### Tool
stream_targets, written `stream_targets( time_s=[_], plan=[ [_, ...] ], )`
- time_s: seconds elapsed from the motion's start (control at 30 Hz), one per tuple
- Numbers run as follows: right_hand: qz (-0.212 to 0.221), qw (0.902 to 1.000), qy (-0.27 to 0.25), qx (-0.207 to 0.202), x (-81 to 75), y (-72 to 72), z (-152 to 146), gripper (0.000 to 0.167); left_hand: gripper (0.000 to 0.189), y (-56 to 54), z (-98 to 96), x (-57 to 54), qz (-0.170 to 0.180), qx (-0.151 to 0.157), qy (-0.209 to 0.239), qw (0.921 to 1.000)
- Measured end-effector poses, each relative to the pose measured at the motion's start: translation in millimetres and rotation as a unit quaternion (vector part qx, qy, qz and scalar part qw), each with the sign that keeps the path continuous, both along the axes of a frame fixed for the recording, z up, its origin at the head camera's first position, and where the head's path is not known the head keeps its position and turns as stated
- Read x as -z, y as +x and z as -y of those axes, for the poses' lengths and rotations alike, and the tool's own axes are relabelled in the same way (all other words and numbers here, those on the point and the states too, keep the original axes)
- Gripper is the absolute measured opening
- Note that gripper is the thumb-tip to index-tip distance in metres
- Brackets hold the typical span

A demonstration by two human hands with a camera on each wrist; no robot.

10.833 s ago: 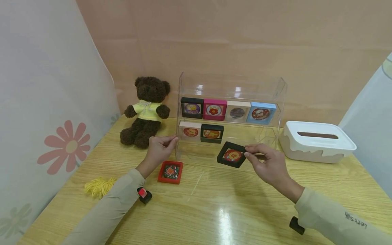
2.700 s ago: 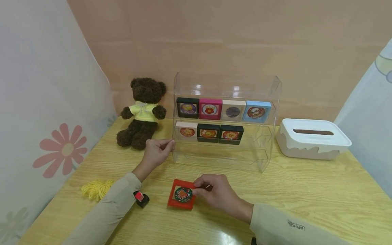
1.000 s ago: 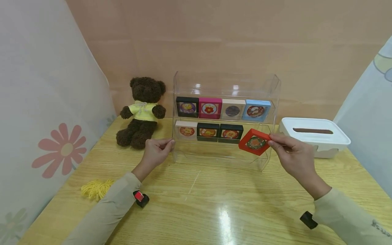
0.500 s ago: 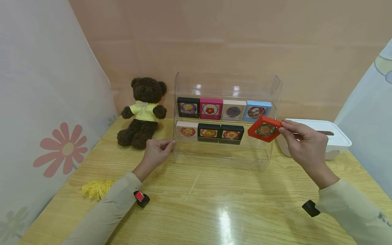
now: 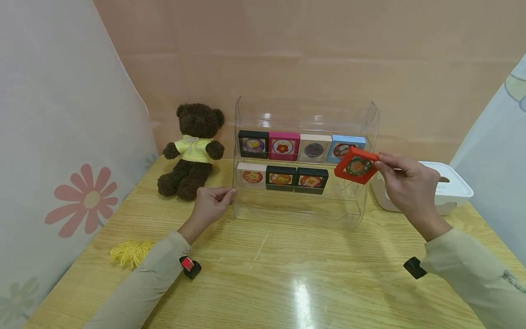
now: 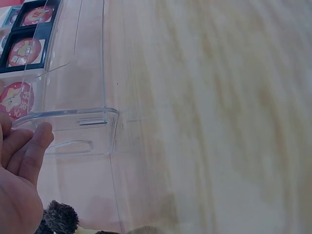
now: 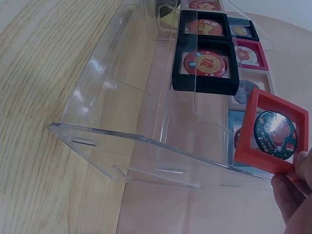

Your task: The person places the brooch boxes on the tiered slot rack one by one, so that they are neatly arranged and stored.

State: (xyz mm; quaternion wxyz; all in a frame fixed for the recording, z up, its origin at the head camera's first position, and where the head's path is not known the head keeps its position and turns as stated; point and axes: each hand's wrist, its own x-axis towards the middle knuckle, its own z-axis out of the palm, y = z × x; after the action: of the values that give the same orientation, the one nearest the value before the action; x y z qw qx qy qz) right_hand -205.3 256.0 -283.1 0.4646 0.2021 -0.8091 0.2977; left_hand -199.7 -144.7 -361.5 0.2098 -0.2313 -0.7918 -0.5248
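Note:
My right hand [image 5: 412,187] pinches the right corner of a red square display frame [image 5: 355,165] with a round green badge inside. The frame is tilted, held in front of the right end of a clear acrylic display rack [image 5: 353,214], overlapping a light blue frame [image 5: 349,142] behind it. In the right wrist view, thumb and fingers grip the red frame's [image 7: 251,131] lower corner. My left hand [image 5: 209,205] pinches the rack's left side edge. On the lower occupied tier stand a pale pink frame [image 5: 251,175] and two black frames [image 5: 311,180].
Above them stand black [image 5: 253,144], magenta [image 5: 283,146] and beige [image 5: 314,148] frames. A brown teddy bear [image 5: 195,151] in a yellow top sits left of the rack. Yellow yarn [image 5: 131,253] lies by the left sleeve. A white-lidded tissue box [image 5: 452,189] is behind my right hand.
The black frame formerly in my right hand now stands on the lower row. The red frame left the table, moved right, and lately rose slightly and turned. My left hand kept its hold.

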Motion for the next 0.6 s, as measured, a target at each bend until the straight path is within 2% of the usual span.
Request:
stream_targets(
  time_s=[0.2,0.47,0.6],
  plan=[
    [-0.032,0.9994,-0.011,0.003,4.0,-8.9,6,0.019,0.015,0.0,0.2,0.3,0.003,0.002,-0.003,1.0],
    [-0.064,0.9972,0.039,-0.003,15.7,-15.2,9,0.016,0.015,-1.0,0.3,1.0,0.001,0.002,-0.006,1.0],
    [-0.068,0.9952,0.07,-0.001,21.7,-13.7,11,0.015,0.014,-5.4,2.2,6.0,-0.006,0.0,-0.005,1.0]
  ],
)
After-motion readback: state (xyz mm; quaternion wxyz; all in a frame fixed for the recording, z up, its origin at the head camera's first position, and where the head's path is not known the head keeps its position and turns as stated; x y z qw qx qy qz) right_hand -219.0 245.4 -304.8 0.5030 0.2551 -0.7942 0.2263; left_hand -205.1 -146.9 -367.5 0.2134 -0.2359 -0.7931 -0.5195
